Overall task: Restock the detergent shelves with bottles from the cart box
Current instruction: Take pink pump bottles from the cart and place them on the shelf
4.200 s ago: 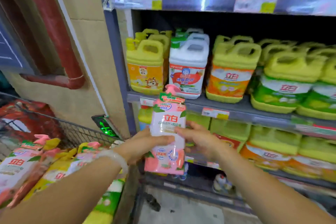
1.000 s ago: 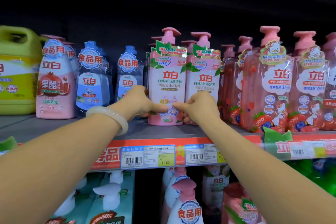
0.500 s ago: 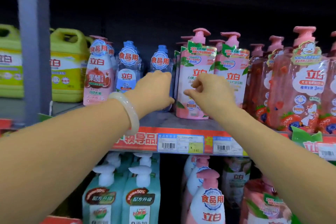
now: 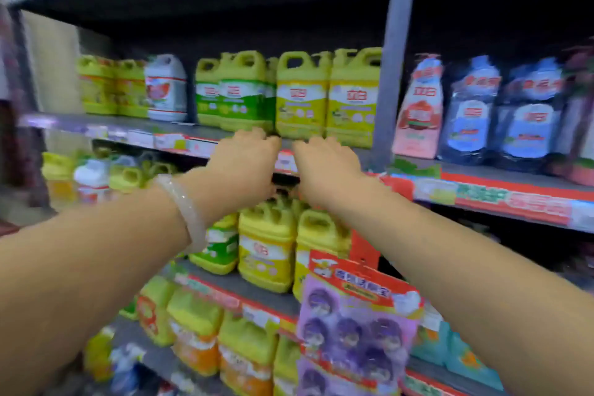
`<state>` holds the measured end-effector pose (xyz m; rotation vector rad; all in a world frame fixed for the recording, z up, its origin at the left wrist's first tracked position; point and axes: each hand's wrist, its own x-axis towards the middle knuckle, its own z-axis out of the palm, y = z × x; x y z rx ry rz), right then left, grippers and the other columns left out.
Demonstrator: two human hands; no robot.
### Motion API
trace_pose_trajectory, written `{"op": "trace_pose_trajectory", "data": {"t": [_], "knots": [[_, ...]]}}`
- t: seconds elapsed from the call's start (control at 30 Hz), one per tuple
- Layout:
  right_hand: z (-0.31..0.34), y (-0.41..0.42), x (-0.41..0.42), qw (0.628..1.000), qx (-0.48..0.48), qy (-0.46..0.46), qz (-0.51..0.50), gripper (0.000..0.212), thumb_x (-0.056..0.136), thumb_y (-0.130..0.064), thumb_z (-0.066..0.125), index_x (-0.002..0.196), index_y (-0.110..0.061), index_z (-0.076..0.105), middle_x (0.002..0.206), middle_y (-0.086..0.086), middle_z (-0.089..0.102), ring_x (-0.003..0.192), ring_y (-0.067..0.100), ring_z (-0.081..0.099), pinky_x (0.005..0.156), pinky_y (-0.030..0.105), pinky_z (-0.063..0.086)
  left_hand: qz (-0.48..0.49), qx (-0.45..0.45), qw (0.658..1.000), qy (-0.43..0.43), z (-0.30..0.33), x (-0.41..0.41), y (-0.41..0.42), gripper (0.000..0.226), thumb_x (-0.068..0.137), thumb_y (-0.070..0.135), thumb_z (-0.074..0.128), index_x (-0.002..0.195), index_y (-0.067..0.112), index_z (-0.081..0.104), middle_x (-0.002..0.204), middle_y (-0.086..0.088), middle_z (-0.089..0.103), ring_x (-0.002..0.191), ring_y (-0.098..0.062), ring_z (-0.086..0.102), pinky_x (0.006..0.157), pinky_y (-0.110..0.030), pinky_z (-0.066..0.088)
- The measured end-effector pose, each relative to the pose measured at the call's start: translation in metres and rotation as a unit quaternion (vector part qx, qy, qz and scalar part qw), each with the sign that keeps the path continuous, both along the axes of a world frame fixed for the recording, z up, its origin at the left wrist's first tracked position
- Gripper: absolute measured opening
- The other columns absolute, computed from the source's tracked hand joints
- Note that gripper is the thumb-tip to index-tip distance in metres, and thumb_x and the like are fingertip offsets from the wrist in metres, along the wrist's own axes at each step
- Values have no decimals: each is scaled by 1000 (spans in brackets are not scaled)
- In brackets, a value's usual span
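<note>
— What stands on the shelves?

— Yellow jugs (image 4: 300, 96) with moulded handles fill the middle shelf (image 4: 193, 133) left of the grey upright post (image 4: 390, 51), packed side by side right up to it. A white jug (image 4: 165, 88) stands among them further left. Right of the post are a pink bottle (image 4: 418, 106) and dark blue bottles (image 4: 501, 112), close together. More yellow jugs (image 4: 266, 247) crowd the shelf below, and a purple hanging card (image 4: 356, 325) covers part of that row. The picture is blurred, so labels cannot be read.

— And the hands?

— Both are held out in front of the middle shelf's front edge, near each other but apart. The left hand (image 4: 246, 159), with a pale bangle (image 4: 189, 212) on its wrist, has loosely curled fingers and holds nothing. The right hand (image 4: 324, 164) is the same: loosely curled, nothing in it.

— Where is the detergent bottle from the cart?

— Not in either hand. The cart box is out of view.

— Any open room?

— A narrow strip of bare shelf lies in front of the jugs, by the fingertips. Above the jug tops there is dark open space under the next shelf.
</note>
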<state>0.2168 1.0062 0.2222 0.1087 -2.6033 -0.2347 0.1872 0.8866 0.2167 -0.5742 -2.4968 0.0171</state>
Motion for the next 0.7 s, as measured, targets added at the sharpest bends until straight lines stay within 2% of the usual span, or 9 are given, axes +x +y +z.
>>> {"op": "trace_pose_trajectory", "data": {"t": [0.17,0.33,0.47,0.57,0.7], "knots": [[-55,-165,-30,993,0,-77,94,39,88,-22,60,125,-12,53,130,12,55,122,31,51,92,39,45,150,-26,986,-69,-69,1,-175,43,83,23,64,122,10,48,125,-12,49,121,-31,47,92,-43,46],[-123,-314,-50,969,45,-154,187,41,88,-26,59,127,-15,52,130,9,56,120,29,54,95,39,46,278,-25,947,-156,-144,20,-321,40,89,27,59,125,12,48,128,-10,50,122,-29,47,92,-41,45],[-168,-412,-64,940,70,-227,246,35,90,-20,55,124,-10,54,129,12,56,121,31,53,92,40,47,353,-7,913,-207,-180,30,-411,40,89,26,57,125,11,49,129,-12,50,123,-32,47,93,-40,44],[-195,-473,-82,924,74,-253,277,41,87,-20,60,126,-10,51,131,11,53,124,31,49,92,41,46,399,0,884,-243,-199,24,-468,37,89,20,55,125,11,49,128,-12,50,121,-32,48,91,-42,45],[-224,-546,-132,912,82,-277,292,43,84,-21,63,124,-11,54,130,12,54,121,32,51,91,40,46,424,9,862,-277,-221,-6,-539,39,88,22,58,124,12,47,126,-11,49,119,-31,49,90,-42,46]]}}
